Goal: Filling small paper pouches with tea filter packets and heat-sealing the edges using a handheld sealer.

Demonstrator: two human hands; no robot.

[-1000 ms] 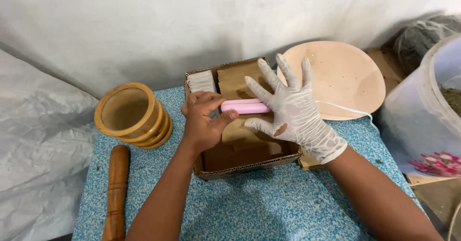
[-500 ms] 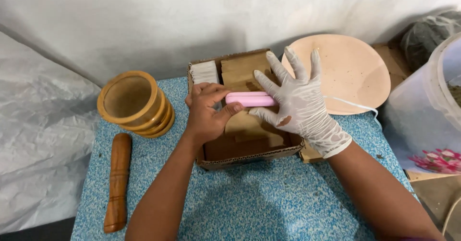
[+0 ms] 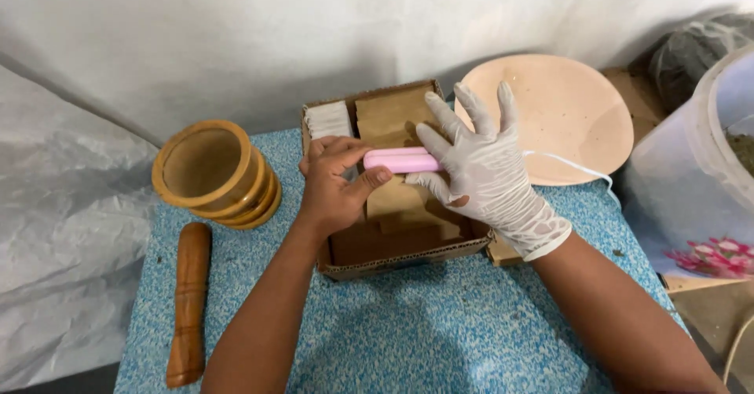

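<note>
Judging by its slim, rounded shape, the small pink plastic bar-shaped device (image 3: 402,159) looks light, stiff and smooth, perhaps slippery, so it is best gripped across its long sides. It hangs over the open brown cardboard box (image 3: 393,205) on the blue speckled worktop (image 3: 440,331). The bare left hand (image 3: 334,190) pinches its left end with closed fingers; the white-gloved right hand (image 3: 479,174), fingers spread, cups its right end.

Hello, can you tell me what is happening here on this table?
A person holds a small pink bar over an open cardboard box. The bare left hand pinches one end; the gloved right hand, fingers spread, touches the other end. The box stands on a blue speckled table. A wooden mortar and pestle lie to the left, and a round pale plate is behind the box.
</note>
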